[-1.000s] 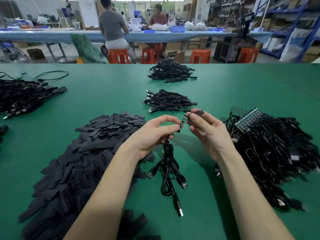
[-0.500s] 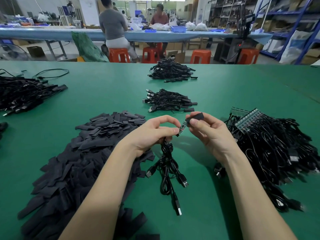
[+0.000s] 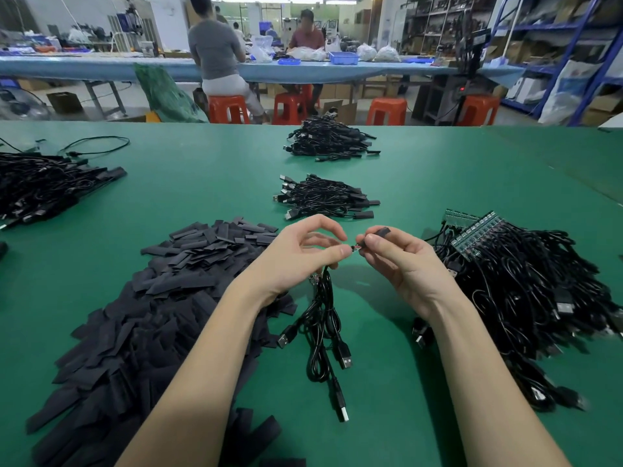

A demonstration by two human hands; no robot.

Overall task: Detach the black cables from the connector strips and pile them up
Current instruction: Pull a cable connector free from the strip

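Black strips [image 3: 141, 318] and cable heaps [image 3: 325, 197] ring both hands, left hand [image 3: 296, 261] pinching cables [image 3: 323, 318], right hand [image 3: 401, 261] gripping a black sleeve [image 3: 381, 231] now pushed nearer the left fingertips

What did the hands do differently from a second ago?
The right hand slid the black sleeve further over the little circuit board, so less of it shows. The left hand still pinches the cables. The piles haven't moved.

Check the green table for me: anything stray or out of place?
One loose cable lies uncoiled near the far left, apart from the left pile. A few black strips sit near the table's front edge, off the main heap. Otherwise nothing stands out.
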